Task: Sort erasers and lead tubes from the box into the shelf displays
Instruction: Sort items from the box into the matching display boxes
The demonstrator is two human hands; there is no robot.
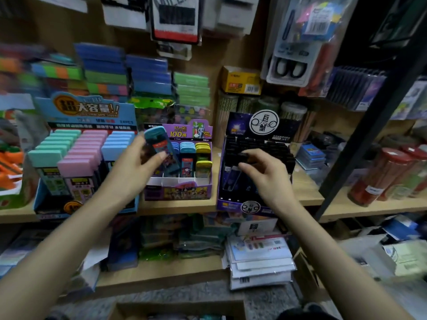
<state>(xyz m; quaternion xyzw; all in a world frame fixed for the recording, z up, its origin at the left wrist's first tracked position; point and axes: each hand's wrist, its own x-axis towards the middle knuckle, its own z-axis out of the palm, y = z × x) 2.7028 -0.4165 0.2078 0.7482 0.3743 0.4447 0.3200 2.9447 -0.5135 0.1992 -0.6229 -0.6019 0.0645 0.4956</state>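
My left hand [141, 163] grips a teal-capped lead tube [161, 150], tilted over the left compartment of the purple lead display [178, 192], which holds blue and yellow capped tubes. My right hand [263, 174] pinches a black-capped lead tube [240, 158] above the dark display box [240, 204], among several black tubes. A blue display [80, 162] at the left holds rows of teal, pink and blue capped tubes. The cardboard box [175, 307] shows at the bottom edge, its contents mostly hidden.
The wooden shelf [307, 192] carries pencil tubs and red-lidded jars [379, 181] at the right. Stacked coloured packs stand behind the displays. A dark post [369, 125] slants down the right side. Paper packs [258, 262] lie on the lower shelf.
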